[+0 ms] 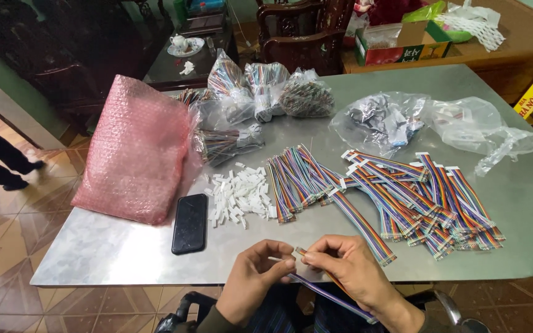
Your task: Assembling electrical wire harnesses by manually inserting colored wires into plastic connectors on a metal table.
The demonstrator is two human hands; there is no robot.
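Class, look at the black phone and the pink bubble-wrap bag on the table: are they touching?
Apart. The head view shows a strip of bare metal table between the phone and the lower edge of the bag.

table (94, 253) holds all | phone (189, 223) near front edge, left | bubble-wrap bag (134, 151) behind and left of phone | pile of small connectors (239, 196) right of phone | ribbon cables (402, 197) spread right of pile | bagged cables (266, 92) behind | both hands (306, 274) at front edge, below cables
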